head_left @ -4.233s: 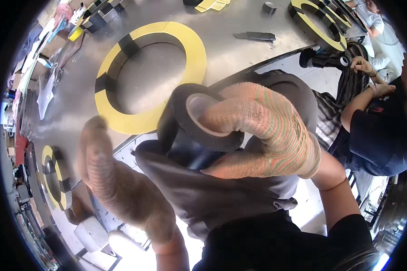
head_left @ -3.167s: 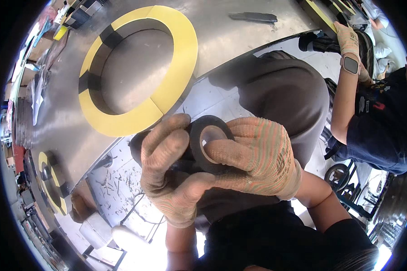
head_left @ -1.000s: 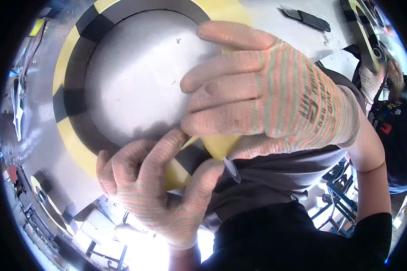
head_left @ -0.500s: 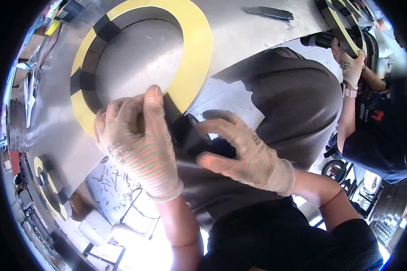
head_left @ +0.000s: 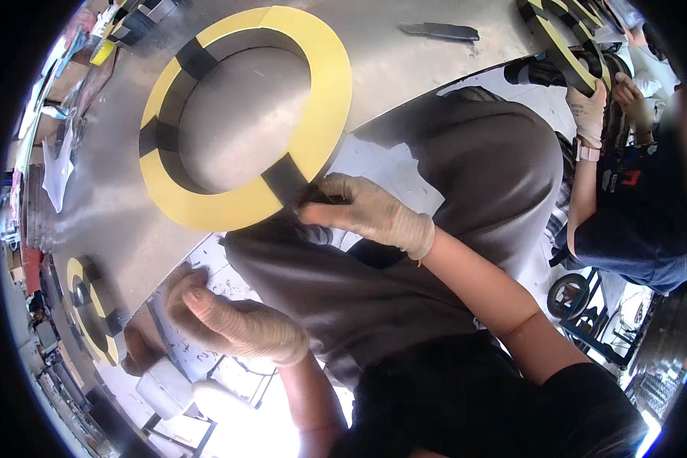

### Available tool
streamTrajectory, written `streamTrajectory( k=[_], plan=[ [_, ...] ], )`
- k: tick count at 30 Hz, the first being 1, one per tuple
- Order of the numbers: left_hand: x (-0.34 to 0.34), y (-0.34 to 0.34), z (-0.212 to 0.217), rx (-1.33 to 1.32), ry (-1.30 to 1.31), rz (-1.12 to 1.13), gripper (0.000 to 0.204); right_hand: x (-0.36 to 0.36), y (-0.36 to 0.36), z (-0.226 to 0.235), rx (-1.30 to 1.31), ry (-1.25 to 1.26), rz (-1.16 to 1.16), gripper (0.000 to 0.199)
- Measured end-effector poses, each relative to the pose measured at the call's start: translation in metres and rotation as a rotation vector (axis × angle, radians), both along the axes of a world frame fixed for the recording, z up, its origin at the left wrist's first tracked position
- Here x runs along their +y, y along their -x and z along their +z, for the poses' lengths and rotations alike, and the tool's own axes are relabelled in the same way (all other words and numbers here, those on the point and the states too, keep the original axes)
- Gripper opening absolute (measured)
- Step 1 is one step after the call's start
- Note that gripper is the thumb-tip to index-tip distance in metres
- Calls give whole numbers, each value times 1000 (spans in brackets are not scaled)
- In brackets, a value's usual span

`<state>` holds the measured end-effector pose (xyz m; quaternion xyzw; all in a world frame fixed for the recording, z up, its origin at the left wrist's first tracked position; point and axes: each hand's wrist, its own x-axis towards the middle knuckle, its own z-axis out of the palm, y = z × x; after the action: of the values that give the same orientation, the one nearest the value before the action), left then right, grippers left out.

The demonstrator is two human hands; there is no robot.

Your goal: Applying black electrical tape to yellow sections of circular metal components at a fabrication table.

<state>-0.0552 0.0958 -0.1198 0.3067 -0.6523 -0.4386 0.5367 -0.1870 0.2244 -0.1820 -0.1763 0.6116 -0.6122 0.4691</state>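
Observation:
A large yellow ring [head_left: 332, 95] lies on the metal table, with black tape bands [head_left: 197, 59] wrapped across it in several places. The nearest band, a strip of black tape [head_left: 284, 180], crosses the ring's rim by the table's front edge. At that band's outer end, my right hand [head_left: 362, 212], in a striped work glove, is closed with thumb and fingers pinching the tape; part of what lies under the fingers is hidden. My left hand [head_left: 240, 324], also gloved, hangs below the table edge, away from the ring. Its thumb stands out, its blurred fingers are apart, and nothing shows in it.
A black-handled cutter knife [head_left: 443, 31] lies on the metal table [head_left: 103, 206] beyond the ring. Another banded ring [head_left: 91, 309] stands at the lower left. On the right a person [head_left: 626, 198] holds a similar ring [head_left: 561, 49]. A dark cloth [head_left: 488, 168] covers my lap.
My left hand has left the ring and dropped toward me. My right hand has moved up and left to the near black band, closing on it. The ring sits slightly shifted.

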Motion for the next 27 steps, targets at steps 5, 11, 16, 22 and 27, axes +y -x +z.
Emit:
streamTrajectory(
  k=[5, 11, 16, 22, 27],
  plan=[
    [8, 20, -5, 231, -825, -550, 53, -2, -3, -3, -24, 47, 43, 50],
    [-3, 51, -4, 353, -1135, -497, 49, 11, -5, 7, 101, -95, 78, 44],
    [1, 50, 0, 293, -1020, -496, 42, 15, -9, 6, 127, -134, 55, 44],
    [19, 32, 5, 338, -1001, -513, 43, 37, -28, 1, 80, -100, 50, 41],
    [30, -7, 0, 385, -1158, -522, 44, 24, -33, 2, 247, -26, 74, 37]
  ],
)
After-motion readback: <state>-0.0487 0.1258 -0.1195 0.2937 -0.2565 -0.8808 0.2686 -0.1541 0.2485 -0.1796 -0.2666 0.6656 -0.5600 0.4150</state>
